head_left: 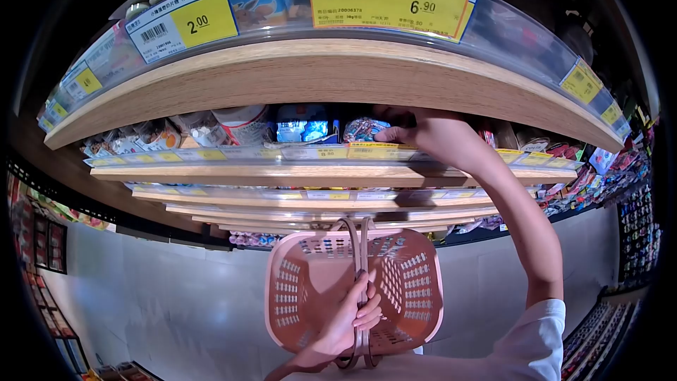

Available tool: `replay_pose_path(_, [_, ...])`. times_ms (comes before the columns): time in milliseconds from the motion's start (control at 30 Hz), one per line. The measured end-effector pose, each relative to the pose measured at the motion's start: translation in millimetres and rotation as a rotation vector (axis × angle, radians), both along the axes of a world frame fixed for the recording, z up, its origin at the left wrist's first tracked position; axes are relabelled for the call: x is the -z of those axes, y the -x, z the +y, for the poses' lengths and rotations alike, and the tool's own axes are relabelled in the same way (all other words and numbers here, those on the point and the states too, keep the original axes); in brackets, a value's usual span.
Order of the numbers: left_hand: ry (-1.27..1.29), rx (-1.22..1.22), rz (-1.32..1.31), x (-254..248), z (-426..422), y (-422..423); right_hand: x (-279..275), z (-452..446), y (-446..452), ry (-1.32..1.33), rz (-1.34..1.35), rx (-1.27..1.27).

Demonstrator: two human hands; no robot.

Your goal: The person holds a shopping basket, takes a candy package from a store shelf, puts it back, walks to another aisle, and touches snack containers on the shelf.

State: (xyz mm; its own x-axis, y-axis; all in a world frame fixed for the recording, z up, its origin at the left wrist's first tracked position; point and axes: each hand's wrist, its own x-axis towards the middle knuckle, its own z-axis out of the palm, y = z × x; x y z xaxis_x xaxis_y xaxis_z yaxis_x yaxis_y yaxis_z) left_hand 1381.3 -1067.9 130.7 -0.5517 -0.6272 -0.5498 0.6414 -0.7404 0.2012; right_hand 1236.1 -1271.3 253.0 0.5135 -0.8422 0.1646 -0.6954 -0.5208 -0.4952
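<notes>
My left hand point(352, 314) is wrapped round the handles point(362, 268) of a pink plastic basket point(273, 296), below the shelves. The basket is perforated, and no goods show inside it. My right hand point(416, 130) reaches under the top board into the shelf below. Its thumb presses the right side of a small shiny packet point(363, 129) with a blue and pink pattern; the other fingers are partly lost in shadow. Just left of that packet stand blue packages point(302, 123) in a display box.
Overhead, a wooden shelf board point(338, 74) with yellow price tags point(391, 0) juts out. White tubs point(241, 123) and clear jars line the shelf's left part. More shelf boards point(338, 173) step down below, and hanging packets point(599, 180) crowd the right.
</notes>
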Motion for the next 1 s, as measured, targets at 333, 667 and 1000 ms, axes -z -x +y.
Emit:
replay_pose_path(333, [-0.013, -0.005, 0.027, 17, -2, -4, -26, 14, -1, -0.057, 0.167, 0.016])
replay_pose_path(667, [-0.101, 0.066, -0.035, 26, -19, -8, -15, 35, 16, -0.104, 0.127, 0.257])
replay_pose_path(1000, [-0.137, 0.078, -0.163, 36, -15, -8, -30, 33, 7, -0.106, 0.193, 0.296])
